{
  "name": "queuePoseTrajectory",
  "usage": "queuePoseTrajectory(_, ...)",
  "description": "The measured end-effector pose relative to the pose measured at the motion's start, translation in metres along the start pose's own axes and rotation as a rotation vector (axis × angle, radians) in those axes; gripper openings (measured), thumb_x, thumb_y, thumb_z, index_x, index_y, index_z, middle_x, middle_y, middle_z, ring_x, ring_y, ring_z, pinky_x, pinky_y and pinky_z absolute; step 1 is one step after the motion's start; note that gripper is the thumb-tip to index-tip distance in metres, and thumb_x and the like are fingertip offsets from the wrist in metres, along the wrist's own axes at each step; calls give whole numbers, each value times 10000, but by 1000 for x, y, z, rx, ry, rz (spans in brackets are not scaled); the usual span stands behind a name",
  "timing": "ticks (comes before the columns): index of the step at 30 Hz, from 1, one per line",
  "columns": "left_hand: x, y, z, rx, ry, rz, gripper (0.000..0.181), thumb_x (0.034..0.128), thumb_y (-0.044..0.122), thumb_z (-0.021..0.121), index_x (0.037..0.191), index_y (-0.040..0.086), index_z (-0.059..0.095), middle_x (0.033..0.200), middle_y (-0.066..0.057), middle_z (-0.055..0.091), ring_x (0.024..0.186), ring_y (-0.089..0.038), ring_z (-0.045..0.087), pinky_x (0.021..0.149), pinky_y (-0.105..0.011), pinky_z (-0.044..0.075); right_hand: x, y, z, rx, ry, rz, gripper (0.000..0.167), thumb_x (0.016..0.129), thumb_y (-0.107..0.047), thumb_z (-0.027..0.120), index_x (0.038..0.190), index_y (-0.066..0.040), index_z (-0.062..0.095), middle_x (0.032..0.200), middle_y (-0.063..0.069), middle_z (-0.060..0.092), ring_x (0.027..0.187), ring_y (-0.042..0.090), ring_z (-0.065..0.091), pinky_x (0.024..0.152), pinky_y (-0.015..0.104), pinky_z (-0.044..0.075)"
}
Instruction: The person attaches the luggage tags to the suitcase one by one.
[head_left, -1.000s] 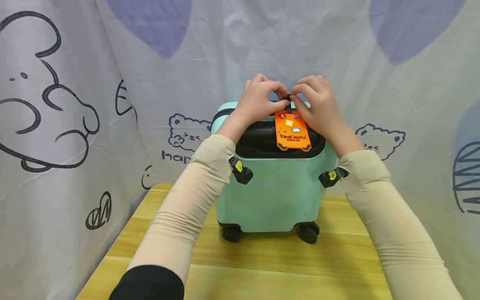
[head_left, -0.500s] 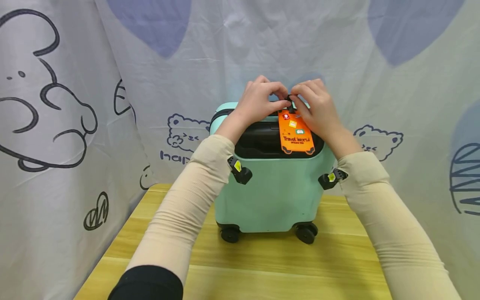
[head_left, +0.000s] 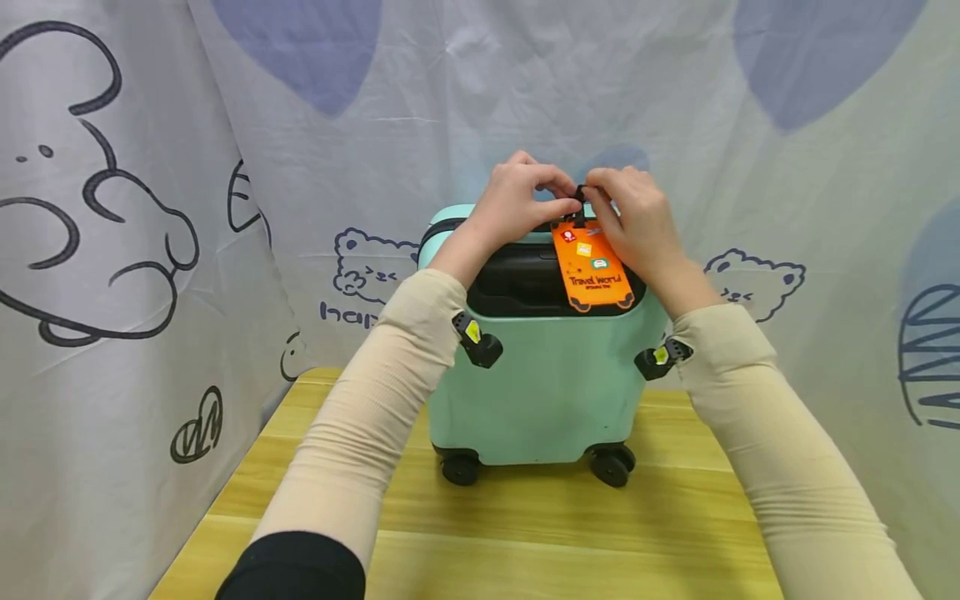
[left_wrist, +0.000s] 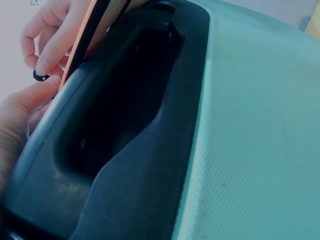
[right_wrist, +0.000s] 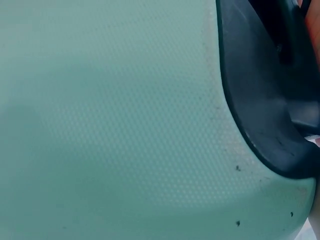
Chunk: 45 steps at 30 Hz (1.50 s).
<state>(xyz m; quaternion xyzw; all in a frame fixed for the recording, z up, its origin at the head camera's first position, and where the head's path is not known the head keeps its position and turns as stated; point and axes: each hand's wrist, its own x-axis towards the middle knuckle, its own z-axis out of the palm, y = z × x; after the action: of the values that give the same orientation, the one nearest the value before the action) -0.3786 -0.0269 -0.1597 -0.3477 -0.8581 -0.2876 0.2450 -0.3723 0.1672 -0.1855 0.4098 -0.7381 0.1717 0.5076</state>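
A mint-green suitcase [head_left: 540, 392] stands upright on its black wheels. At its top, an orange luggage tag [head_left: 592, 267] reading "Travel World" hangs slanted over the black handle recess [head_left: 517, 279]. My left hand [head_left: 517, 200] pinches the tag's black strap [head_left: 581, 193] between thumb and fingers. From the other side, my right hand [head_left: 633, 217] pinches the same strap, its thumb close to the tag. In the left wrist view, the strap's dark end [left_wrist: 41, 76] pokes out between the fingertips, and the tag shows edge-on. The right wrist view shows mostly the suitcase shell [right_wrist: 125, 120]. How the strap is fastened is hidden.
The suitcase rests on a wood-grain table [head_left: 570, 533]. Behind it and along the left hangs a pale printed curtain [head_left: 420, 150] with cartoon drawings. A small black wrist camera sits on each forearm, in front of the shell.
The tag has swung to the right and slightly down, and now hangs tilted. My right hand has dropped a little, while the left has hardly moved. The suitcase stands in place.
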Motion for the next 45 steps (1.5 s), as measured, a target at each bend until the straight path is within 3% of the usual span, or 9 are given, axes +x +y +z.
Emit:
queuePoseTrajectory(9,-2,2,-3,-17,-13,-13,270,889,361,703,1090,183,733,1030,30,728,979,-147,438,832,-273,374,0,-5,-2,-60,-4,-20,150,980,-102,572,1002,37,624,838,207,670,700,332,547,742,446,452)
queuePoseTrajectory(13,0,3,-3,13,-40,-26,302,904,366,686,1141,179,699,1062,18,730,1014,-163,468,889,-299,389,2,-5,-2,21,19,-22,113,954,-62,603,974,47,629,892,216,656,809,349,544,794,427,446)
queuePoseTrajectory(17,2,3,-4,55,-104,-55,334,939,389,635,1214,202,656,1101,34,727,1067,-171,497,999,-363,358,3,-5,-3,114,28,32,98,936,-52,627,940,46,631,973,228,605,882,337,489,777,337,404)
queuePoseTrajectory(22,2,3,-3,92,-136,-42,254,963,384,600,1103,198,699,1070,38,723,1032,-175,497,989,-392,340,4,-7,-7,265,-50,211,117,944,-54,613,935,62,618,1076,236,522,959,239,434,748,256,340)
queuePoseTrajectory(29,2,5,-4,123,-76,-13,214,955,345,622,1030,172,724,1016,18,743,976,-176,499,970,-389,333,12,-9,-14,585,-208,624,125,953,-141,601,901,-32,633,1124,-81,458,1045,136,429,773,192,437)
queuePoseTrajectory(32,2,5,-4,147,-58,-9,212,945,335,638,1038,166,727,1014,10,744,980,-179,508,995,-401,323,15,-8,-16,630,-252,739,121,942,-185,630,864,-95,646,1113,-94,487,1110,137,427,885,242,440)
queuePoseTrajectory(37,2,4,-3,170,-31,0,208,933,318,656,1039,155,730,1019,2,739,993,-179,519,1022,-397,320,19,-6,-16,693,-300,851,119,937,-206,639,875,-106,649,1069,-73,550,1073,158,475,985,368,400)
queuePoseTrajectory(41,2,4,-2,181,-6,22,199,927,299,666,1027,142,736,1009,-6,740,991,-186,523,996,-397,334,22,-4,-15,749,-301,895,100,938,-207,641,894,-117,634,993,-60,568,1021,201,508,918,336,398)
queuePoseTrajectory(45,2,4,-1,191,13,42,187,928,284,667,1017,137,739,995,-7,740,974,-189,520,960,-392,340,23,-2,-15,720,-298,917,90,937,-220,644,926,-132,627,934,-71,571,1008,223,500,821,303,376)
